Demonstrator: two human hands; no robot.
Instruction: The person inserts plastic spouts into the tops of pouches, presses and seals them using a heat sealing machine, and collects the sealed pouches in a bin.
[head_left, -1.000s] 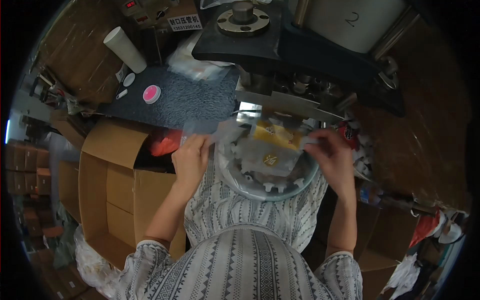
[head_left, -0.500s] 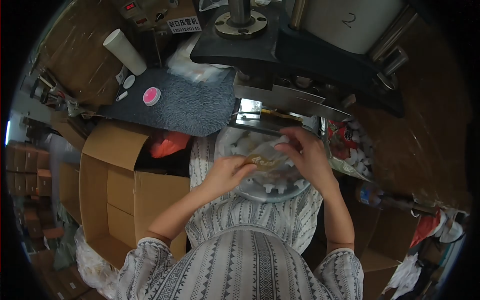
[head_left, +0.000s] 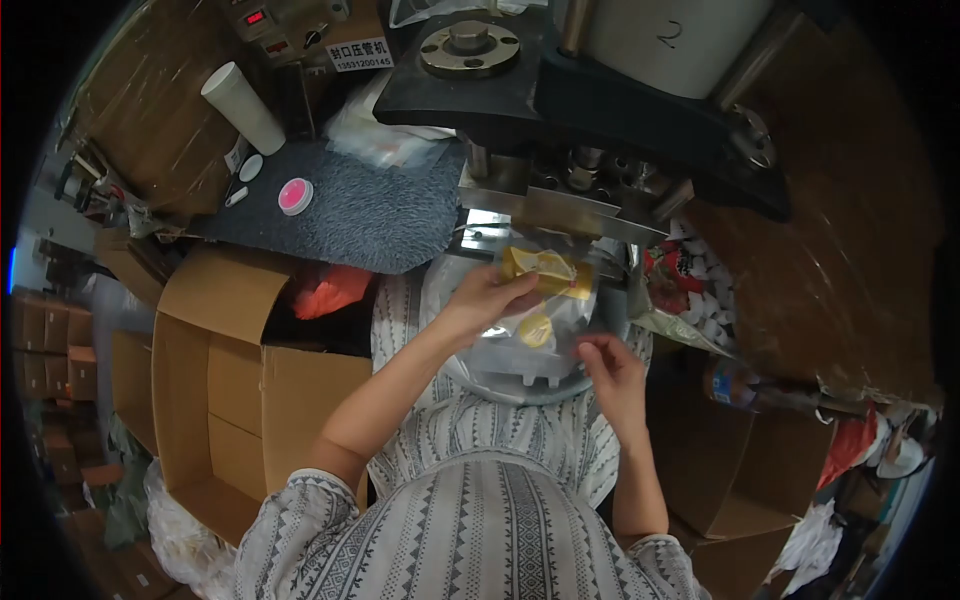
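My left hand (head_left: 490, 300) is closed on a clear plastic pouch (head_left: 560, 318) with yellow printing, gripping its upper left part. The pouch hangs over a round basin (head_left: 462, 374) on my lap, and white pieces (head_left: 541, 380) show in the basin below it. Beside the pouch's lower right edge, my right hand (head_left: 612, 368) has its thumb and fingertips together; what they pinch, if anything, is too small to tell. Just beyond the pouch stands the press machine (head_left: 560, 205), its metal block above the pouch's top edge.
An open cardboard box (head_left: 235, 400) stands at my left, near a red bag (head_left: 328, 290). A blue-grey mat (head_left: 375, 215) bears a pink-topped round container (head_left: 295, 196). A bag of white pieces (head_left: 705, 290) lies right of the machine. Another box (head_left: 745, 470) is at my right.
My left hand has moved up with the pouch, which now hangs spread out. My right hand has come down and away from the machine. The machine's upper shaft has lowered since half a second ago.
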